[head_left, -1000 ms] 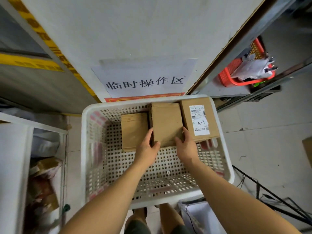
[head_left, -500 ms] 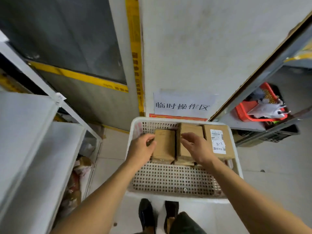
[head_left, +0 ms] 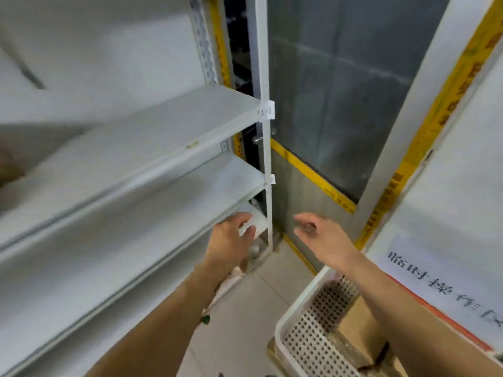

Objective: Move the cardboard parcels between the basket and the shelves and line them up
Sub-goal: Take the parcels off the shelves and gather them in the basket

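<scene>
Brown cardboard parcels [head_left: 359,322] sit in the white perforated plastic basket [head_left: 304,338] at lower right, partly hidden behind the right forearm. Both hands hang in the air, empty: the left hand [head_left: 231,240] with fingers loosely curled in front of the white metal shelves [head_left: 163,126], the right hand [head_left: 324,238] relaxed and spread, between shelf post and basket. A white paper sign [head_left: 441,270] hangs on the wall beside the basket.
</scene>
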